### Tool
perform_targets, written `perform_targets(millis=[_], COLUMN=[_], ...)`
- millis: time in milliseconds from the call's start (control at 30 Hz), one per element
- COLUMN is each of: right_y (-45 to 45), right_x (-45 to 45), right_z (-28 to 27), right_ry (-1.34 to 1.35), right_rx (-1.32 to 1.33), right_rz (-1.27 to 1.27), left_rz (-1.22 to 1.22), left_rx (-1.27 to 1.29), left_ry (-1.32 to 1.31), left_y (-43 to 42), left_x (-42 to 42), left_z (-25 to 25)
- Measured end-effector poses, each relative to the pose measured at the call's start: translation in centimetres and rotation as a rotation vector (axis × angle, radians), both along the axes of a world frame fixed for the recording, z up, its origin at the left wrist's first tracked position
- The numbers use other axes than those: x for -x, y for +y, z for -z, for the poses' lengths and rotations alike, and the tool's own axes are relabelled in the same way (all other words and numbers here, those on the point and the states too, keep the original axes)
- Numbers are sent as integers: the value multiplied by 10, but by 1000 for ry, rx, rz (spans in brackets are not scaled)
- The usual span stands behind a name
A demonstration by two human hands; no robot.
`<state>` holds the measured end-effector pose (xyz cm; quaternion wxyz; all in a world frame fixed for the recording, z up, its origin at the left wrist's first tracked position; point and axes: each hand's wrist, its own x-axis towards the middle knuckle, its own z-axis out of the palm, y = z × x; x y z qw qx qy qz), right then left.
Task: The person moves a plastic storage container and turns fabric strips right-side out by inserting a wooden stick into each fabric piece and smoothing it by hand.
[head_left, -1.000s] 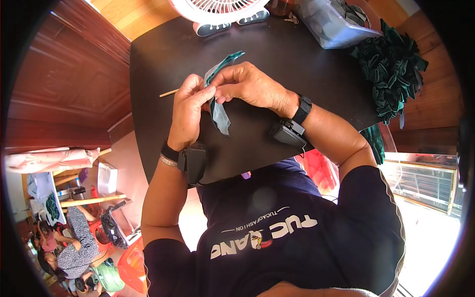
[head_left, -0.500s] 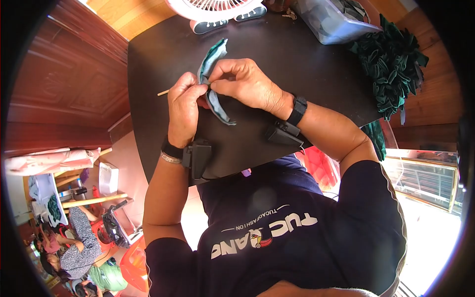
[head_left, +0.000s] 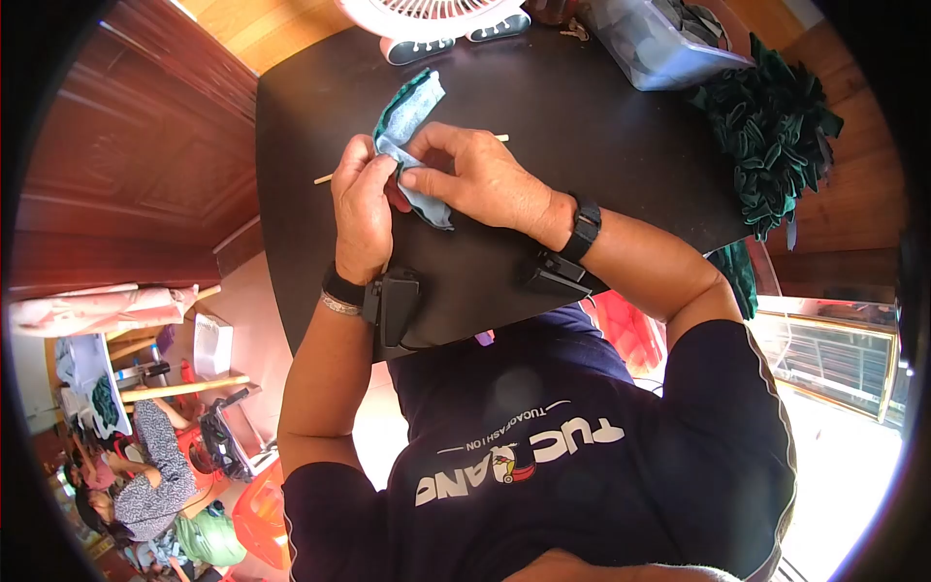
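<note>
One narrow green-and-pale-blue fabric strip (head_left: 411, 105): bent midway, ends loose, seemingly unfinished | left hand (head_left: 364, 211): fingers pinching its middle | right hand (head_left: 493, 181): thumb and forefinger slightly parted, hold indeterminable

The fan (head_left: 427, 12) is cut off at twelve o'clock; fingers (head_left: 378, 171) hide the fabric strip's (head_left: 411, 103) middle; people (head_left: 150, 504) at eight o'clock are too small to make out.
</note>
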<state>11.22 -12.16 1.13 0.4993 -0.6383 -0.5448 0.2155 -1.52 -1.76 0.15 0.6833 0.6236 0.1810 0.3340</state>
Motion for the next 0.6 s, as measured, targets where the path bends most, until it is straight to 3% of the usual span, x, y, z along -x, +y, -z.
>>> perform_targets(millis=[100, 267, 467, 567, 600], right_y=[-1, -2, -3, -3, -3], right_x=[1, 3, 4, 1, -1], right_z=[-6, -2, -4, -4, -4], right_ry=[39, -158, -179, -223, -241], right_rx=[-2, -96, -32, -37, -50], right_rz=[-32, -70, -68, -18, 6], left_rz=[-4, -117, 2, 51, 68], left_rx=[15, -19, -85, 70, 266], left_ry=[43, 54, -25, -25, -79], left_y=[-1, -9, 6, 4, 4], left_x=[0, -2, 3, 7, 4], left_z=[-1, -7, 5, -2, 0])
